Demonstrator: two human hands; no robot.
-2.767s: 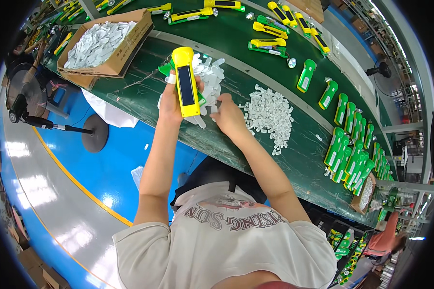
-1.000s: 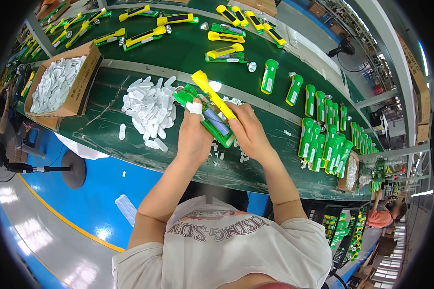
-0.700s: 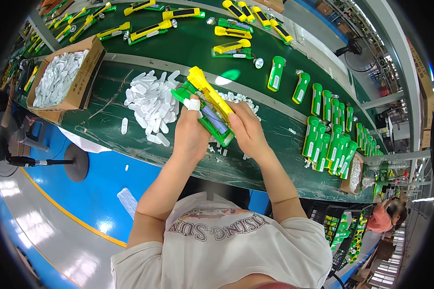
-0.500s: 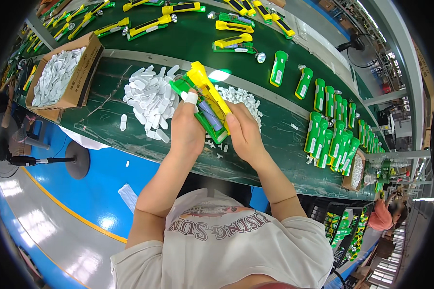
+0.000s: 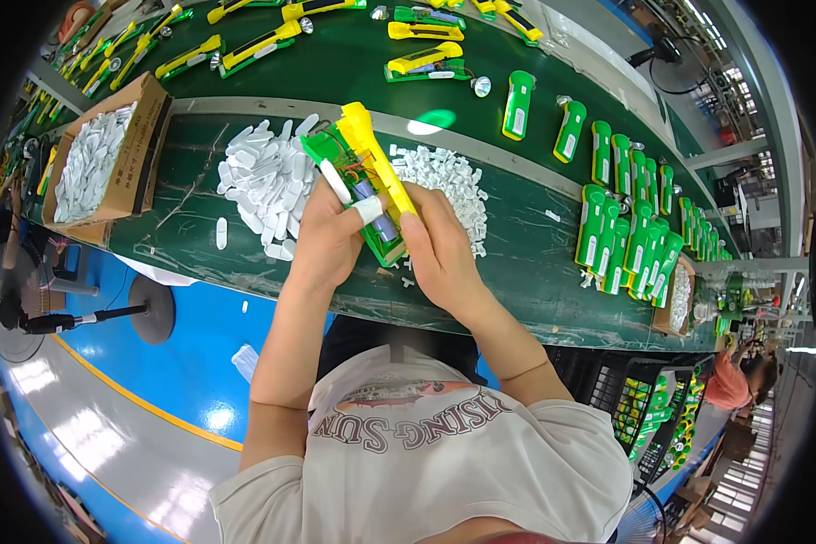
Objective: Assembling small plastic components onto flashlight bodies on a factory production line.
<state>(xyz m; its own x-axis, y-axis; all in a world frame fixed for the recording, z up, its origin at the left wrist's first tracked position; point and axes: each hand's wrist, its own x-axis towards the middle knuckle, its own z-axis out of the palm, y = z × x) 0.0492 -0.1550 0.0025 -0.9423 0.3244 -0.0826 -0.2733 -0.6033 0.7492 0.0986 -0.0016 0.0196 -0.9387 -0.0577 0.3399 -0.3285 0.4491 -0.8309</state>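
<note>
A worker's left hand (image 5: 328, 240) and right hand (image 5: 442, 254) grasp an opened flashlight (image 5: 372, 150) above the table (image 5: 535, 286), between a heap of long white tabs (image 5: 267, 177) and a pile of small white pieces (image 5: 444, 186). Moments earlier the left hand alone held up a yellow flashlight, panel side up, as the right hand reached toward the white parts. Since the last frame, the left hand's white-wrapped digit has slid down across the purple cylinder (image 5: 386, 227), baring a white strip (image 5: 335, 181) on the green half (image 5: 321, 143). The right hand grips the yellow half's lower end. Its fingertips are hidden behind the casing, and the left palm is largely covered. Red and dark wires (image 5: 358, 166) crowd the interior; where they end seems impossible to make out. Yellow flashlights (image 5: 310, 7) at the top are cut off by the frame.
</note>
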